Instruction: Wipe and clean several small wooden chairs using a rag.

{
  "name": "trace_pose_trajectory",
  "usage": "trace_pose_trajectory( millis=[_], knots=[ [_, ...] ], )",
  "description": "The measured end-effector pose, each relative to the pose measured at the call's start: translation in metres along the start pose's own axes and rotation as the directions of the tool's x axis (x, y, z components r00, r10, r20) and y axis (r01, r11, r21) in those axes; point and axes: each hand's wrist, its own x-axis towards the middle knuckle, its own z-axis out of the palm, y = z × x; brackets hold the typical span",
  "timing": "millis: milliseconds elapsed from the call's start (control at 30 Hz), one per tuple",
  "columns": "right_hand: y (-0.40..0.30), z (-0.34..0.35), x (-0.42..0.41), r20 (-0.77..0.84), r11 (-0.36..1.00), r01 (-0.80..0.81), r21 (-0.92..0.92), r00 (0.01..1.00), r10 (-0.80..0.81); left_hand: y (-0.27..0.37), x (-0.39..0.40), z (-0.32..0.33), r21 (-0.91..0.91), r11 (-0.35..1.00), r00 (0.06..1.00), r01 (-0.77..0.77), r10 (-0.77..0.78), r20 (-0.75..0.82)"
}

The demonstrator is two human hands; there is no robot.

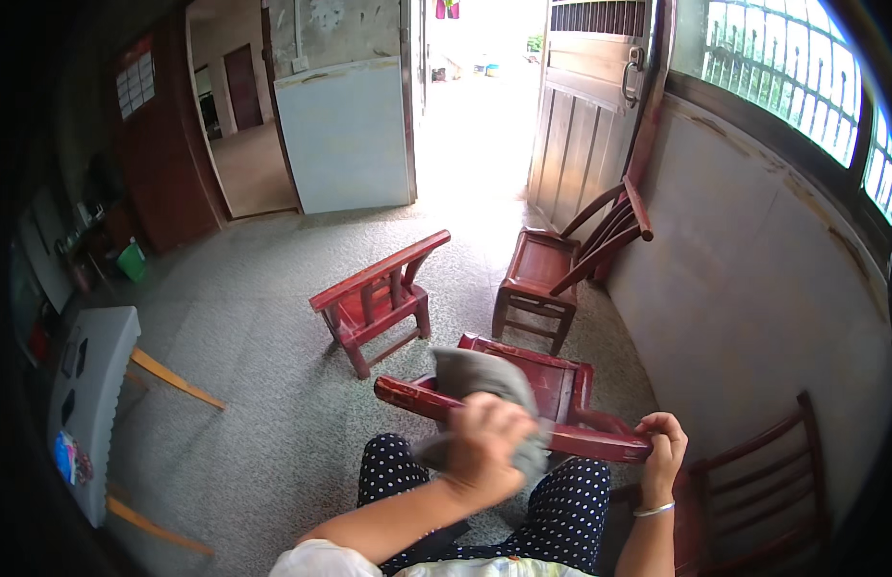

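Observation:
Before my knees stands a red wooden chair [604,441], its top rail running across the view and its seat beyond the rail. A grey cloth [482,375] drapes over the rail's middle, with my left hand [489,440] closed on it; hand and cloth are blurred. The rail's right end is held by my right hand [661,443], its fingers bent over the wood, a silver-coloured bangle on the wrist. The cloth hides part of the rail and seat.
Two more red wooden chairs [377,303] [540,263] stand beyond, and a dark slatted chair [759,476] is at lower right. A pale table [118,360] with wooden legs is at left. An open metal door [586,130], a doorway and a barred window lie ahead and right.

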Motion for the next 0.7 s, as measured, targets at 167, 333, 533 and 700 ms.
trace_pose_trajectory(
  millis=[167, 333, 533, 700],
  knots=[
    [0.025, -0.013, -0.004, 0.030, 0.994, 0.006, 0.108, 1.000, -0.009, 0.083, 0.006, 0.064, -0.288, 0.943, 0.929, -0.167, 0.248, 0.273],
    [0.007, 0.008, -0.007, -0.097, 0.728, -0.226, 0.647, 0.923, 0.373, 0.103, -0.006, 0.106, -0.438, 0.846, 0.925, -0.304, 0.373, 0.078],
    [0.002, 0.003, -0.007, -0.019, 0.988, -0.017, 0.156, 1.000, 0.020, 0.042, -0.015, 0.043, -0.376, 0.904, 0.943, -0.202, 0.283, 0.175],
    [-0.005, 0.004, -0.009, 0.004, 0.978, -0.071, 0.196, 0.997, 0.072, -0.040, -0.016, -0.033, -0.145, 0.988, 0.998, -0.055, 0.049, -0.045]
  ],
)
